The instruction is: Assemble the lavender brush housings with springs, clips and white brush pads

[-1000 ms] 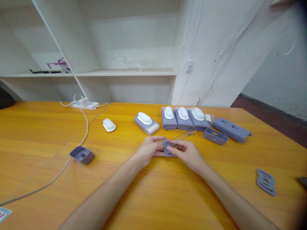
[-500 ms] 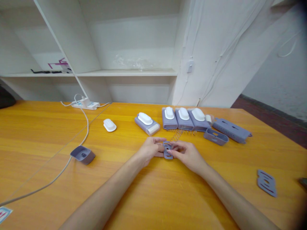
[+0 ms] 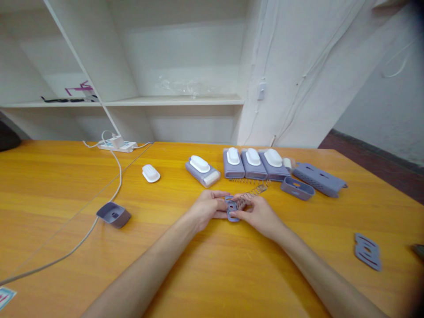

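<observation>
Between both hands, near the middle of the table, is a small grey-purple plate with cut-outs. My left hand grips its left side, with the fingers reaching behind it. The fingers of my right hand pinch the near end of a metal coil spring against the plate. The spring leans up and to the right, its far end free. Exactly how its end sits on the plate is hidden by my fingers. Another spring lies just beyond, in front of the row of purple cases with white tops.
One more purple case lies behind my left hand. To the right are a shallow purple frame, a long perforated housing and a flat plate. At left are a white cap, a purple cup, a cable and a power strip.
The spring has swung over to the right, its free end now lying farther right and more tilted. My right fingers have shifted slightly on the plate; my left hand stays almost still.
</observation>
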A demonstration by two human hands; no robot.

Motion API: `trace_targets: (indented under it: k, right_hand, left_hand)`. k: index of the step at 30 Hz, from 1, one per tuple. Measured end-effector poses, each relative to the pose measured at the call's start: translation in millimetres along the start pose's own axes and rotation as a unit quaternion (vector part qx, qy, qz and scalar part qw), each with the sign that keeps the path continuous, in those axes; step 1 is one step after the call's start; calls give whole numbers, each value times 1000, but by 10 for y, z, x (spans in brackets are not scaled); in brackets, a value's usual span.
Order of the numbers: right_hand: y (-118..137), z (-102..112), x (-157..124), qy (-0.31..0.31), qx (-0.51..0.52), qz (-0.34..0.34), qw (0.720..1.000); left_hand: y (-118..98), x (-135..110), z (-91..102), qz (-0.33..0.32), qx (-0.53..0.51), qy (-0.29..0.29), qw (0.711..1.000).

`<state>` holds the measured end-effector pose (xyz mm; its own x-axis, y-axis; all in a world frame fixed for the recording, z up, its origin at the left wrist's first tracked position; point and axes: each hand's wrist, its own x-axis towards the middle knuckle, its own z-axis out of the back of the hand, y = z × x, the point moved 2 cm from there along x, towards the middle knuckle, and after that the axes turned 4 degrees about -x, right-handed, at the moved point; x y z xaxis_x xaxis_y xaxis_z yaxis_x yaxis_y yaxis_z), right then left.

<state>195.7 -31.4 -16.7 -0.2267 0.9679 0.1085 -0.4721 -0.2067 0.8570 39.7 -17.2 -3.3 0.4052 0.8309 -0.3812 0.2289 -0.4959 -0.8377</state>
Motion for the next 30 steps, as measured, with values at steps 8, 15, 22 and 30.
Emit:
trace_targets:
  k: [8, 15, 22, 30]
  right_hand:
    - [-28, -8, -4, -20, 73, 3, 997]
    - [-30, 2, -11, -56, 73, 8, 996]
    - [-40, 17, -9, -62, 63, 37, 995]
    - [56, 68, -7, -17, 10, 77, 997]
  left_hand:
    - [-5, -22, -26, 20, -8, 20, 1000]
    - [1, -31, -24, 23, -38, 40, 998]
    - [3, -5, 2, 19, 1, 14, 1000]
    - [-33, 2, 40, 14, 48, 8, 999]
